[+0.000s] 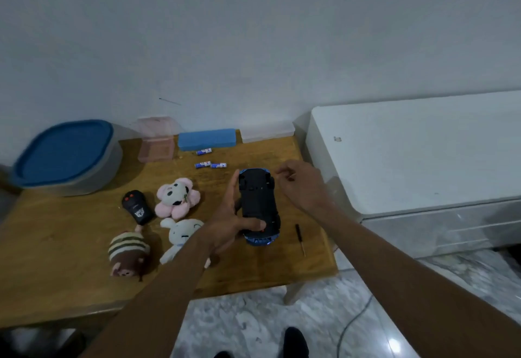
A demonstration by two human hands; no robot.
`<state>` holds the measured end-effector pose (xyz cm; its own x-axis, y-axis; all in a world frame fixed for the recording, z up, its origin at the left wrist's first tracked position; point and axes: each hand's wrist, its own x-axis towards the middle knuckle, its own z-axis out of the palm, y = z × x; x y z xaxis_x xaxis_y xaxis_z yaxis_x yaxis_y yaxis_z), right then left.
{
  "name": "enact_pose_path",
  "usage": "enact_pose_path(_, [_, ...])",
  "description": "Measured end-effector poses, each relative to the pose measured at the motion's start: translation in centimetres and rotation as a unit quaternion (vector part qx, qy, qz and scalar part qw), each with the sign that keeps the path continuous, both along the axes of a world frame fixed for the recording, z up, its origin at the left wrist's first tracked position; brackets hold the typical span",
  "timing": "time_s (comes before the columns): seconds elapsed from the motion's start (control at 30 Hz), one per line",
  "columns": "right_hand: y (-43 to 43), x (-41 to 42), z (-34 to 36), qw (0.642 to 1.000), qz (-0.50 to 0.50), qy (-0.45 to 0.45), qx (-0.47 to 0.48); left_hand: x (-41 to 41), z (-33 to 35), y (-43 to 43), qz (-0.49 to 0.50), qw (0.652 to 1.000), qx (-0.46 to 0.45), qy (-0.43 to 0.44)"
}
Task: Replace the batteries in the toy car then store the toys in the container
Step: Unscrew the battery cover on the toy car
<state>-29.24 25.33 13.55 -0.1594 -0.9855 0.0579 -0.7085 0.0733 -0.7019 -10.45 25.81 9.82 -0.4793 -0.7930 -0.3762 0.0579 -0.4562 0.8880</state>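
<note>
The car is held belly-up above the right part of the tabletop, its black underside turned to the camera and a blue bumper showing at 6 o'clock. It is judged to be light, rigid, moulded plastic with smooth, somewhat slippery flanks; the wheels and any small hatch on the underside are probably the weak spots. It is best taken by the two long sides, as is done here.

The car is gripped by the left hand: straight fingers are laid along the flank at 9 o'clock, and the thumb is curled across the underside near the 6 o'clock end. The right hand hovers at 2 o'clock of the car, just beside the far wheel and apparently not touching it. Its fingers are loosely curled; whether something small is pinched cannot be told.

Three batteries lie at 11 o'clock of the car, a screwdriver at 4 o'clock, and the lidded container well apart at 9 o'clock
</note>
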Motion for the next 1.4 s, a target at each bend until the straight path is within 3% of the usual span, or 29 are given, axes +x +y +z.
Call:
enact_pose_path(0.17, [-2.7,2.6,3.4,0.983,0.14,0.12,-0.027,0.5,3.1,-2.5,0.008,0.999,-0.032,0.012])
enact_pose_path(0.3, [-3.8,3.8,4.4,0.974,0.164,0.152,-0.014,1.5,4.0,-3.4,0.008,0.999,-0.037,0.023])
enact_pose_path(1.1, [-3.7,5.9,5.5,0.984,0.116,0.13,-0.024,2.9,4.0,-3.3,-0.03,0.998,-0.049,0.022])
enact_pose_path(1.4, [-2.6,5.9,6.7,0.981,0.153,0.121,0.012,3.2,3.7,-2.0,-0.011,0.999,-0.032,0.026])
